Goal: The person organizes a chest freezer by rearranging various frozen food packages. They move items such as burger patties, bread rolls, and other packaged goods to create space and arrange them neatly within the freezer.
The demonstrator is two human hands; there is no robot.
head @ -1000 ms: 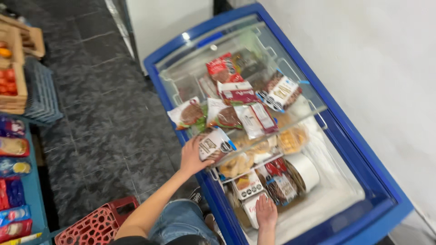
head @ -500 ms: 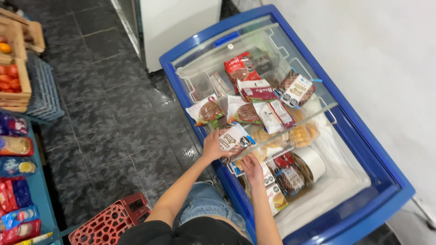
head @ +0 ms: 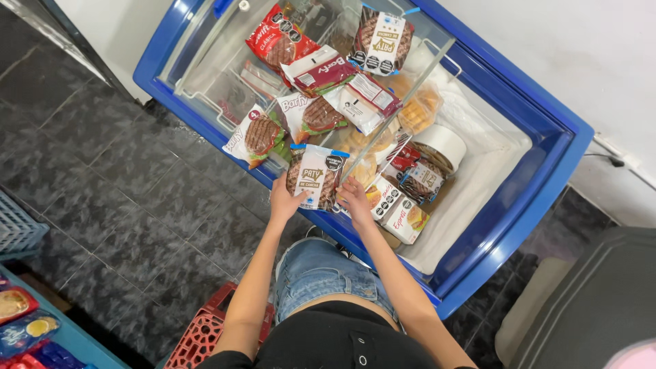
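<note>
A packet of frozen burgers (head: pixel 316 176) with a white label and blue top lies on the glass lid of a blue chest freezer (head: pixel 540 171). My left hand (head: pixel 283 199) grips its left edge and my right hand (head: pixel 355 198) holds its right lower corner. Several more burger packets lie on the lid beyond it: a white one (head: pixel 258 137), a dark red one (head: pixel 313 113), a red one (head: pixel 279 37) and another white-labelled one (head: pixel 383 41).
Inside the open part of the freezer are boxes (head: pixel 403 215), a white tub (head: pixel 441 147) and bags of breaded food (head: pixel 420 106). A red plastic crate (head: pixel 205 335) stands on the dark tiled floor by my legs. A shelf with snack packets (head: pixel 27 328) is at the lower left.
The view has moved closer over the freezer. My right hand left the boxes inside the freezer and came up to the burger packet, which both hands now hold.
</note>
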